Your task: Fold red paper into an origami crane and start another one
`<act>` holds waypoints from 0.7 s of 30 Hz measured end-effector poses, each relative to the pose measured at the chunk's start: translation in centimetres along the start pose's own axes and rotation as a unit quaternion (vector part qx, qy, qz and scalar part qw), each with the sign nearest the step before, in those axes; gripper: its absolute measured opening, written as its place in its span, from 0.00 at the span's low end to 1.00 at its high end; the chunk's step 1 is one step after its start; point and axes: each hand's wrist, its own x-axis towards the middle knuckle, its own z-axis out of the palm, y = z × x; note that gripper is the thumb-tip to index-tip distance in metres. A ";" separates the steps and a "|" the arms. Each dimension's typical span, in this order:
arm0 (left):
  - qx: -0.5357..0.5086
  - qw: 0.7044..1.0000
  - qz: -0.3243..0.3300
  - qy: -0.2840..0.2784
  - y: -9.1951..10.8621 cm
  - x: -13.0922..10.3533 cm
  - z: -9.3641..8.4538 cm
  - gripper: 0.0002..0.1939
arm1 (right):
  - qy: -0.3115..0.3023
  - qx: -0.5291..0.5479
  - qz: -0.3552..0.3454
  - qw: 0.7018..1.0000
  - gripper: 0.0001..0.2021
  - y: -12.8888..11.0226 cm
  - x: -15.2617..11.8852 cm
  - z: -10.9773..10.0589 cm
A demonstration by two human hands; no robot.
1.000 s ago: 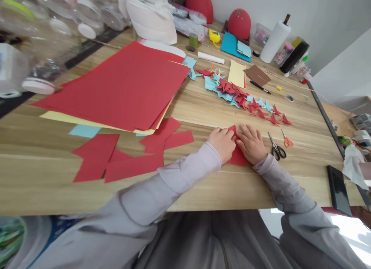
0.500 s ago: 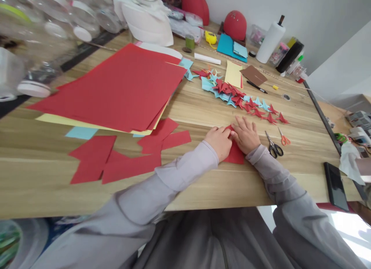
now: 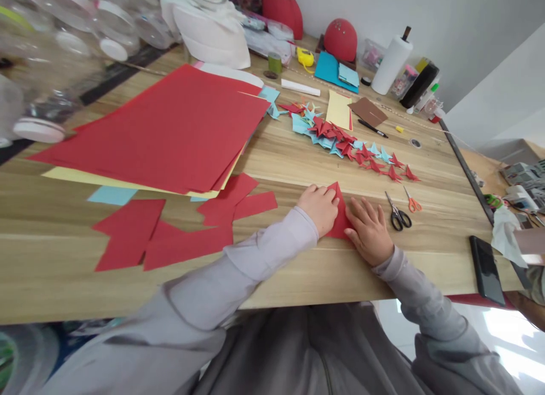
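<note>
A folded piece of red paper lies on the table before me, its pointed tip facing away. My left hand rests on its left part with curled fingers, gripping that edge and covering some of it. At the paper's right edge is my right hand, fingers spread and laid nearly flat, fingertips at or just beside the paper. To the right of that hand lie black-handled scissors and small orange scissors. Beyond both hands stretches a cluster of folded red and light-blue paper cranes.
A stack of large red sheets covers the left of the table, with cut red pieces in front. A black phone lies near the right edge. Bottles, a tape measure and a white roll stand behind. Another person's arm shows far right.
My right hand has slid down and right from the paper's top, uncovering its pointed tip. My left hand stays on the paper. The whole view has shifted slightly.
</note>
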 end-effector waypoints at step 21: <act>-0.012 0.999 0.004 0.029 -0.4 -0.4 0.0 0.16 | 0.047 0.093 -0.046 0.993 0.18 1.1 7.5 1.6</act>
